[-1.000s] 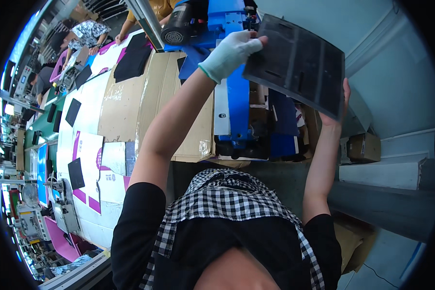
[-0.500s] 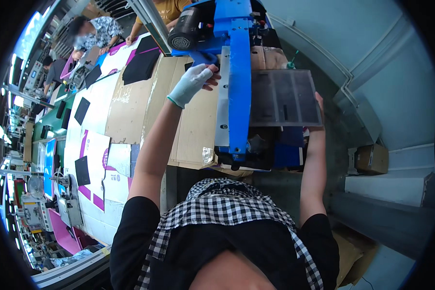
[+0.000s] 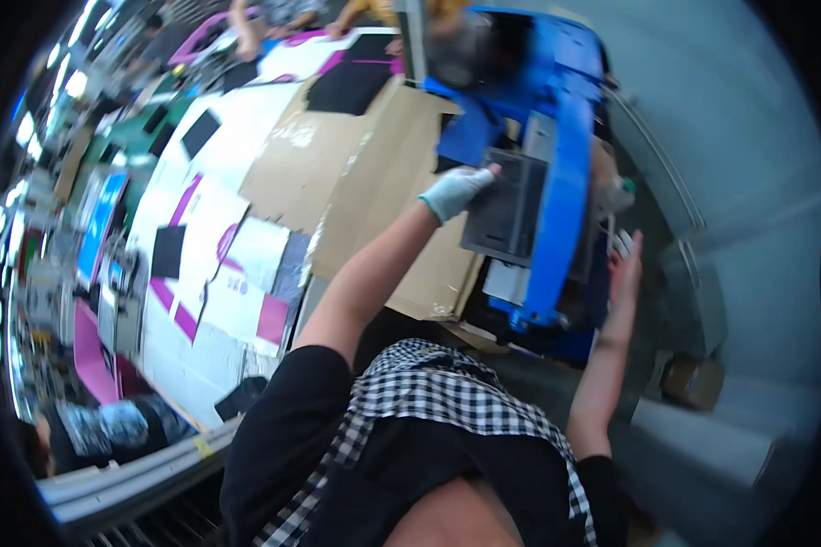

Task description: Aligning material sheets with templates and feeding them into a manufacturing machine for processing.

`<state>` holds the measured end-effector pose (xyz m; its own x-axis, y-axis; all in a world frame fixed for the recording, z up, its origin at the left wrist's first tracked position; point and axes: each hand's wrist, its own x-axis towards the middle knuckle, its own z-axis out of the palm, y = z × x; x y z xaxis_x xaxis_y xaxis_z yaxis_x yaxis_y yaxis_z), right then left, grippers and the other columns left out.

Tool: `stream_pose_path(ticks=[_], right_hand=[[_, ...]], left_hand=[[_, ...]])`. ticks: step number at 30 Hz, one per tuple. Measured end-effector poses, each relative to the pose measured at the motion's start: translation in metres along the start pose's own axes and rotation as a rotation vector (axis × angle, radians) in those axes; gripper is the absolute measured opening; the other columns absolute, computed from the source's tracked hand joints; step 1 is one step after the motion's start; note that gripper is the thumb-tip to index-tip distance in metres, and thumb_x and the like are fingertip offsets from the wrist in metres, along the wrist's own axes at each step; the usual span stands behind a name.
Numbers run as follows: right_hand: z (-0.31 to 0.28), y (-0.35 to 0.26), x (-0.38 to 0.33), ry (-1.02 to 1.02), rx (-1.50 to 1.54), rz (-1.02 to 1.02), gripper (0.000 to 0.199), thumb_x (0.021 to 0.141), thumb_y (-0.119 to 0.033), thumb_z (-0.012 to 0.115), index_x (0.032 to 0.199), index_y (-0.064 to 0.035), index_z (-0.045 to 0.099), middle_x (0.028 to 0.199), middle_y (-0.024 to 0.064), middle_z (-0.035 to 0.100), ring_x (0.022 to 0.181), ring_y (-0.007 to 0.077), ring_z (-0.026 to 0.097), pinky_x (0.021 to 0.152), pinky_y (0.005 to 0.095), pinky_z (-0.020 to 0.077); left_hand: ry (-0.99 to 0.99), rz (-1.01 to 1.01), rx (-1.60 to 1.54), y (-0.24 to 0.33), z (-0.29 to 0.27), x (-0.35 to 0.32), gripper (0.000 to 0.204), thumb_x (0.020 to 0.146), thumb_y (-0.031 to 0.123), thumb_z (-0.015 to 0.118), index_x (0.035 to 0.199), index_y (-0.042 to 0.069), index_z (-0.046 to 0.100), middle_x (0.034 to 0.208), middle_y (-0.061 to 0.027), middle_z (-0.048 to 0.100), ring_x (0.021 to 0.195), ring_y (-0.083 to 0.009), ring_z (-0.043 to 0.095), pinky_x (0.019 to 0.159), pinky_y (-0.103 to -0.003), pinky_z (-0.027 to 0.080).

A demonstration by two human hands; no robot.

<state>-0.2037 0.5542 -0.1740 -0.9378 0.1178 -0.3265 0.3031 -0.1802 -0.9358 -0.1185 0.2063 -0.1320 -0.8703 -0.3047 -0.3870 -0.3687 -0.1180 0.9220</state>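
Observation:
A dark grey see-through plate (image 3: 511,219) lies under the long blue beam (image 3: 566,191) of a press-like machine and sticks out on its left side. My left hand (image 3: 461,190), in a pale glove, is closed on the plate's left edge, with the thumb on top. On the machine's other side is my right hand (image 3: 624,264), apart from the plate. Its fingers are stretched out, somewhat blurred, with white coverings on fingertips. A small bottle with a green top (image 3: 622,190) stands just beyond that hand.
Left of the machine, brown cardboard (image 3: 356,182) covers the table. Black sheets (image 3: 351,84) and white-and-purple printed sheets (image 3: 246,264) lie farther left. Co-workers' arms (image 3: 351,14) show at the far side. A cardboard box (image 3: 691,381) sits low at the right.
The plate has passed leftward under the beam, from its right side to its left. My left hand has taken hold of it; my right hand has let go. The whole view has shifted.

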Motion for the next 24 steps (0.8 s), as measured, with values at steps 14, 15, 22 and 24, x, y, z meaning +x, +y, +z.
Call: stream_pose_path(ticks=[14,15,22,24], right_hand=[[0.014,-0.034,-0.016,-0.39,0.108,-0.129,0.038,0.088,-0.038,0.051,0.107,-0.0047,0.053,0.083,0.0027,0.056,0.065,0.0047,0.048,0.053,0.0172,0.034],[0.019,-0.043,-0.024,-0.488,0.106,-0.124,0.039,0.088,-0.038,0.051,0.108,-0.0046,0.052,0.083,0.0026,0.056,0.066,0.0047,0.049,0.055,0.0176,0.0347],[0.017,-0.056,-0.048,-0.225,-0.096,-0.661,0.047,0.091,-0.039,0.039,0.123,-0.005,0.044,0.11,0.0093,0.054,0.104,0.0183,0.049,0.086,0.0329,0.0392],[0.006,-0.075,-0.05,0.024,-0.23,-0.847,0.049,0.092,-0.039,0.036,0.127,-0.0051,0.042,0.117,0.0104,0.053,0.113,0.0212,0.047,0.092,0.036,0.0385]], left_hand=[[-0.011,0.012,-0.305,0.062,-0.081,-0.055,0.06,0.075,0.037,0.067,0.113,-0.005,0.051,0.109,-0.0234,0.056,0.101,-0.0343,0.055,0.094,-0.039,0.037],[0.002,0.038,-0.317,0.074,-0.078,-0.065,0.061,0.075,0.038,0.066,0.114,-0.005,0.051,0.111,-0.0236,0.055,0.101,-0.0351,0.054,0.095,-0.039,0.036],[-0.208,0.137,-0.272,0.124,0.054,-0.071,0.061,0.074,0.038,0.068,0.115,-0.004,0.051,0.112,-0.0239,0.054,0.102,-0.0356,0.054,0.097,-0.042,0.033],[-0.35,0.154,-0.319,0.13,0.09,-0.065,0.053,0.076,0.033,0.067,0.11,-0.004,0.053,0.108,-0.0229,0.056,0.1,-0.0332,0.055,0.092,-0.039,0.038]])
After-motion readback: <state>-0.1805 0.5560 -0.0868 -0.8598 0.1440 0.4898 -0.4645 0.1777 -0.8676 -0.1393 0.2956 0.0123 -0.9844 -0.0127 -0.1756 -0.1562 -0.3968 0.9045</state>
